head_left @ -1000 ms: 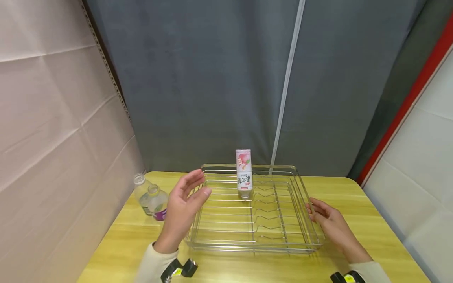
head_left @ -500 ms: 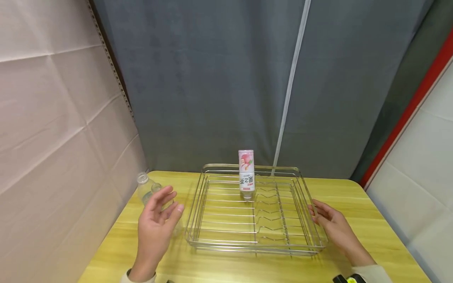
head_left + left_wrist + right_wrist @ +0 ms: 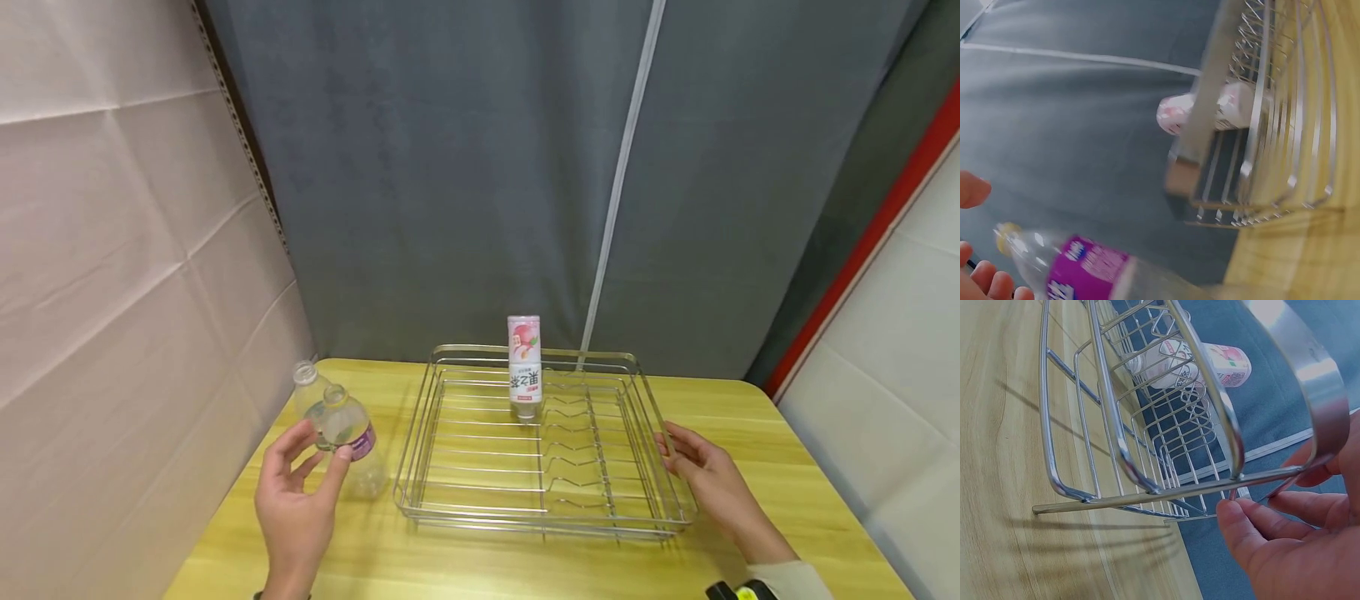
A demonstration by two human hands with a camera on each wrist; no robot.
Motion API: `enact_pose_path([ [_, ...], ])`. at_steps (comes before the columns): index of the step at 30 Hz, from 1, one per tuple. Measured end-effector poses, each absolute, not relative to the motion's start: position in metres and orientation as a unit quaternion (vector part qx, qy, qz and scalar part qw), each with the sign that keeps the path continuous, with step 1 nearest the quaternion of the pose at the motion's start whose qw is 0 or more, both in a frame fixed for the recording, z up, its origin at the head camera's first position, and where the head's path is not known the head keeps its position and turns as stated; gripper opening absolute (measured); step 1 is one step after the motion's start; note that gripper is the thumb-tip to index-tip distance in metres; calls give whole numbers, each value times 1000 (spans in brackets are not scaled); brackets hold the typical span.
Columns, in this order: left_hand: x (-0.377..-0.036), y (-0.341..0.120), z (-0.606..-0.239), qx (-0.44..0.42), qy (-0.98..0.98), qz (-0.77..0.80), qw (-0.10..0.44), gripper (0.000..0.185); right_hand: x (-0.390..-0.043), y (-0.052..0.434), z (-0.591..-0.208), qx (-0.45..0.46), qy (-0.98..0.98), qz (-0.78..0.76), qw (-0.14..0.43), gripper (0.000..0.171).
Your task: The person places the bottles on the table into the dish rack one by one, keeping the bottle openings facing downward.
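A wire dish rack (image 3: 420, 433) lies on a yellow wooden table (image 3: 487, 567). A pink-labelled bottle (image 3: 524, 367) stands upside down in the rack's far part and shows in the left wrist view (image 3: 1210, 109) and the right wrist view (image 3: 1222, 362). My left hand (image 3: 318, 446) is spread beside a clear bottle with a purple label (image 3: 352, 442), left of the rack. Its thumb and fingers (image 3: 988, 278) are apart by the bottle's neck (image 3: 1085, 275), and I cannot tell if they touch it. My right hand (image 3: 669, 447) holds the rack's right rim (image 3: 1235, 450), thumb and fingers on either side of the wire.
A second clear bottle without a cap (image 3: 305, 390) stands just behind the purple-labelled one near the table's left edge. A grey curtain hangs behind the table, and a pale wall panel runs along the left side.
My left hand has left the rack's left rim and moved left and nearer to me, to the purple-labelled bottle. The right hand has stayed on the right rim.
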State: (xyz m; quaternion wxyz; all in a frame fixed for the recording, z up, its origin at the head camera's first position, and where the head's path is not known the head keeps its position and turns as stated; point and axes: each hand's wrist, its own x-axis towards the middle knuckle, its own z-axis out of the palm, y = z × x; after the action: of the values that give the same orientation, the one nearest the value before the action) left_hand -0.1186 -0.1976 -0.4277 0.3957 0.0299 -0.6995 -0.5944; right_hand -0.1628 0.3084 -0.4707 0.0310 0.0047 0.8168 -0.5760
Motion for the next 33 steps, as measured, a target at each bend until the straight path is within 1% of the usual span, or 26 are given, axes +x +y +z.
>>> enact_pose_path([
  [8, -135, -206, -461, 72, -714, -595, 363, 72, -163, 310, -475, 9, 816, -577, 38, 60],
  [13, -145, -205, -473, 90, -731, -575, 356, 76, -162, 311, -477, 8, 817, -575, 33, 60],
  [25, -157, -200, -487, 95, -740, -577, 331, 83, -165, 308, -473, 7, 820, -573, 20, 58],
  [33, -161, -201, -494, 116, -760, -554, 319, 87, -162, 307, -473, 2, 819, -574, 16, 58],
])
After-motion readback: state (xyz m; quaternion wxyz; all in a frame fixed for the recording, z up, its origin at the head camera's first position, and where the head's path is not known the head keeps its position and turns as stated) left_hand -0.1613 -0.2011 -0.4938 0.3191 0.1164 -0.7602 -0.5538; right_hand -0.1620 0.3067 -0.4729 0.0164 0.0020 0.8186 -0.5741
